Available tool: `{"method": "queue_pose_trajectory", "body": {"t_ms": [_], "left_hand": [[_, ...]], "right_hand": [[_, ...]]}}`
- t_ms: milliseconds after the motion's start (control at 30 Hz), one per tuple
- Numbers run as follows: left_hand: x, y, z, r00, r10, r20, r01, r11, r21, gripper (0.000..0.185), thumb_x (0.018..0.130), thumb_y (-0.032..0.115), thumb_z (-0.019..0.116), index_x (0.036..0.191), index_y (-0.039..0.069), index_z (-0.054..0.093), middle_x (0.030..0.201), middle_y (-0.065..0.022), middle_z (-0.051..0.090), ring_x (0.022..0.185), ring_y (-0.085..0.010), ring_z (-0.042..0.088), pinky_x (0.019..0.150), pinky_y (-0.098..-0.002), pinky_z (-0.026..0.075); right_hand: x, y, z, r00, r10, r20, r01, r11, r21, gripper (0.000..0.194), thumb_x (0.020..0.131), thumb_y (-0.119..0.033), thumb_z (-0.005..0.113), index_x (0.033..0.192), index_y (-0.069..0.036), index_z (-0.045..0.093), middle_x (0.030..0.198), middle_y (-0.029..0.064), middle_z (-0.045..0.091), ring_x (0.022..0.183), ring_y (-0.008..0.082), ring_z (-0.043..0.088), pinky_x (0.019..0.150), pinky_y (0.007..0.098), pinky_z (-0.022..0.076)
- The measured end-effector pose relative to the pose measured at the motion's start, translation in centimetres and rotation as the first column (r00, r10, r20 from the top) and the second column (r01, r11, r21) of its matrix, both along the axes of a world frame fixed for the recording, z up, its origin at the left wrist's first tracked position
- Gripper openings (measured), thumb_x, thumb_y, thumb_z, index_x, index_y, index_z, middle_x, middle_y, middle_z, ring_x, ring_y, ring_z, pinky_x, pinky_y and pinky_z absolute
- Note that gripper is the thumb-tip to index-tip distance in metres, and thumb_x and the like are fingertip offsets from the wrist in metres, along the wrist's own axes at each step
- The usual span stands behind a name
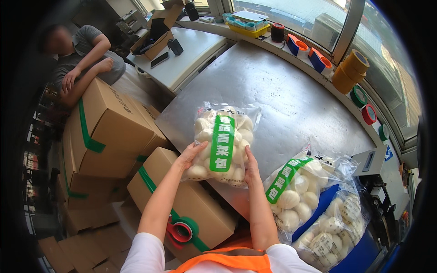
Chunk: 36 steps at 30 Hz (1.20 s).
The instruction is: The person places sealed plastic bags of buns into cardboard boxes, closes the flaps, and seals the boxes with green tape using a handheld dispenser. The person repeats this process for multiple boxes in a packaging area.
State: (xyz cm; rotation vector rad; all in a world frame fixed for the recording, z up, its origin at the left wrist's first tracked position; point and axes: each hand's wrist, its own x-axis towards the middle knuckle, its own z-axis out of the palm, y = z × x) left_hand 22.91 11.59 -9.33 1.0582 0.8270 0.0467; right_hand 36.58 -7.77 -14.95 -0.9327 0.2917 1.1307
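Note:
Both my hands hold a clear plastic bag of white steamed buns [223,145], which bears a green printed band. My left hand [191,155] grips its left side, thumb on top. My right hand [252,165] grips the right side. The bag is over the near left part of a metal tabletop [273,88]; whether it rests there I cannot tell. To the right, a second bag of buns [297,194] with the same green band leans by a blue surface [317,211]. Beyond it lies a third bag of buns [333,228], its printed side showing.
Taped cardboard boxes [112,133] are stacked at the left. On a nearer box [191,204] sits a red tape dispenser with green tape [184,230]. Tape rolls [351,71] line the windowsill. A machine [375,177] stands far right. Another person [92,54] leans on the boxes.

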Motion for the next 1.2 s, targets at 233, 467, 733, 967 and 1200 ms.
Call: {"method": "queue_pose_trajectory", "body": {"t_ms": [233, 467, 733, 967, 1200], "left_hand": [[-3.5, -4.8, 12.5, 0.992, -0.101, 0.077, 0.048, 0.861, 0.507, 0.071, 0.077, 0.027, 0.080, 0.131, -0.002, 0.045, 0.123, -0.0077, 0.056, 0.112, -0.0157, 0.053, 0.094, -0.0307, 0.044], [-20.4, -13.5, 26.4, 0.909, 0.048, 0.414, -0.380, 0.502, 0.777, 0.076, 0.065, 0.028, 0.087, 0.126, 0.000, 0.051, 0.123, -0.0061, 0.053, 0.111, -0.0162, 0.052, 0.092, -0.0321, 0.043], [-48.8, -31.1, 25.0, 0.742, 0.499, 0.448, -0.641, 0.328, 0.694, 0.072, 0.065, 0.026, 0.088, 0.121, -0.001, 0.053, 0.109, -0.0061, 0.061, 0.097, -0.0144, 0.058, 0.084, -0.0289, 0.047], [-67.8, -45.0, 20.2, 0.532, 0.847, 0.005, -0.685, 0.427, 0.590, 0.048, 0.084, 0.026, 0.071, 0.119, -0.002, 0.054, 0.106, -0.0044, 0.062, 0.092, -0.0104, 0.058, 0.081, -0.0244, 0.046], [-73.6, -50.8, 10.5, 0.475, 0.790, -0.387, -0.738, 0.597, 0.313, 0.035, 0.090, 0.030, 0.065, 0.110, 0.002, 0.062, 0.086, 0.0028, 0.060, 0.075, -0.0063, 0.053, 0.068, -0.0227, 0.042]], "right_hand": [[-4.4, -2.5, 6.7, 1.000, -0.006, -0.024, 0.015, 0.923, 0.384, 0.066, 0.088, -0.052, 0.058, 0.136, -0.009, 0.043, 0.130, 0.0083, 0.054, 0.117, 0.0242, 0.053, 0.098, 0.0412, 0.0441], [-11.8, -3.3, 17.9, 0.886, 0.243, 0.396, -0.411, 0.807, 0.424, 0.084, 0.076, -0.047, 0.075, 0.137, -0.003, 0.039, 0.129, 0.0071, 0.053, 0.116, 0.0190, 0.052, 0.096, 0.0342, 0.0424], [-36.1, -13.2, 21.0, 0.676, 0.532, 0.511, -0.737, 0.499, 0.456, 0.089, 0.074, -0.042, 0.079, 0.138, 0.000, 0.034, 0.127, 0.0075, 0.052, 0.116, 0.0173, 0.050, 0.098, 0.0325, 0.0406], [-57.5, -22.8, 14.9, 0.390, 0.912, 0.125, -0.859, 0.312, 0.406, 0.075, 0.093, -0.044, 0.055, 0.147, -0.006, 0.020, 0.142, 0.0103, 0.039, 0.128, 0.0207, 0.040, 0.105, 0.0378, 0.0348], [-61.5, -30.3, 9.2, 0.282, 0.919, -0.276, -0.928, 0.335, 0.164, 0.061, 0.093, -0.032, 0.057, 0.139, -0.003, 0.030, 0.126, 0.0149, 0.053, 0.111, 0.0261, 0.058, 0.086, 0.0411, 0.0542]]}}
